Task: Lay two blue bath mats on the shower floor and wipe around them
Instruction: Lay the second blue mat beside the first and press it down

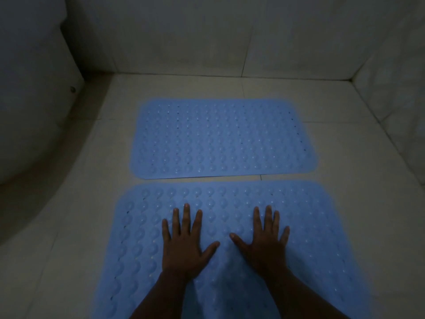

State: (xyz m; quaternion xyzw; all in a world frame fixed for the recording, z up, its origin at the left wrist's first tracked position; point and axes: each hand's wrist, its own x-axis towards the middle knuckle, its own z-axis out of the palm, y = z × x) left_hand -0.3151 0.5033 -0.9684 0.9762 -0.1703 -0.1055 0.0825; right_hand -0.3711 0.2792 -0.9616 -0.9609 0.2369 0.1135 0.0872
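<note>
Both forearms are bare, no sleeves; left hand (184,247) and right hand (264,245) wear nothing.

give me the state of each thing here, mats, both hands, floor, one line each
far mat: flat on the floor, untouched, bumps showing.
near mat: flat, parallel to the far mat, thin strip of floor between them.
left hand: palm down, fingers straight and spread, pressing the near mat.
right hand: same, palm down on the near mat.
shower floor: pale tiles, dim light; wet or dry cannot be told.
</note>
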